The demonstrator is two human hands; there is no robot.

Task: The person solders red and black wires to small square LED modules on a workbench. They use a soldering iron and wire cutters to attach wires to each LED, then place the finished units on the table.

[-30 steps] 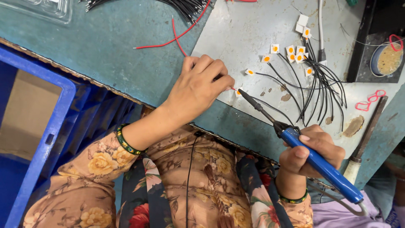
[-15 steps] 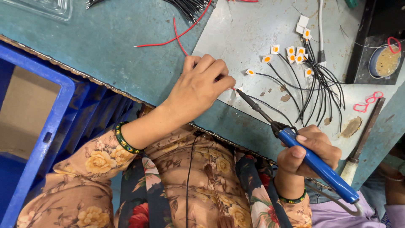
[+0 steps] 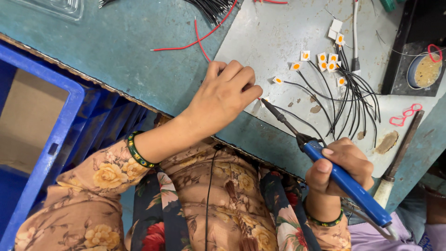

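My left hand (image 3: 223, 97) rests on the edge of a grey metal sheet (image 3: 278, 32), fingers pinched together on a small white piece (image 3: 256, 107) that is mostly hidden under them. My right hand (image 3: 341, 167) grips the blue handle of a soldering iron (image 3: 346, 181). The iron's dark tip (image 3: 264, 101) reaches up-left and meets the fingertips of my left hand. A thin black wire (image 3: 297, 118) runs from that spot along the sheet.
Several small white squares with orange centres (image 3: 325, 61) and attached black wires (image 3: 353, 93) lie on the sheet. Red wires (image 3: 195, 42) cross the teal table. A blue crate (image 3: 51, 139) stands at left. A round tin (image 3: 425, 69), red loops (image 3: 404, 116) and a file (image 3: 399, 153) sit at right.
The soldering iron's tip has slid left until it meets my left fingertips. My left hand has stayed in place.
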